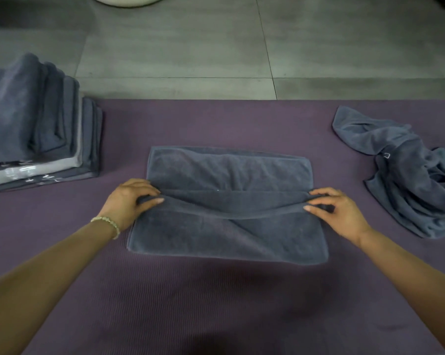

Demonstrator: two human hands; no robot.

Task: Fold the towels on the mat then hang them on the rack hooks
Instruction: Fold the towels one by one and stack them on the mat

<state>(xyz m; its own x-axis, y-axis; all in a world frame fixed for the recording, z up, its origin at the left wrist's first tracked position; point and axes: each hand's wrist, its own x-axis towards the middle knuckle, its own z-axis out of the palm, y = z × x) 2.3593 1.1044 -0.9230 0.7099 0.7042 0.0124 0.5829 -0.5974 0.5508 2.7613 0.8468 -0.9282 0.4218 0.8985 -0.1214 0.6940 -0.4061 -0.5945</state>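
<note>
A dark grey-blue towel [229,175] lies spread on the purple mat [216,303] in the middle of the view. Its near part is doubled over, with the folded edge running across the middle. My left hand [129,203] pinches the left end of that edge between thumb and fingers. My right hand [336,213] pinches the right end the same way. The edge sags slightly between the two hands. A bead bracelet sits on my left wrist. No rack or hooks are in view.
A stack of folded grey-blue towels [37,129] stands at the mat's left edge. A crumpled towel pile [405,175] lies at the right. Grey floor tiles [190,47] stretch beyond the mat, with a pale round object [126,0] at the top edge.
</note>
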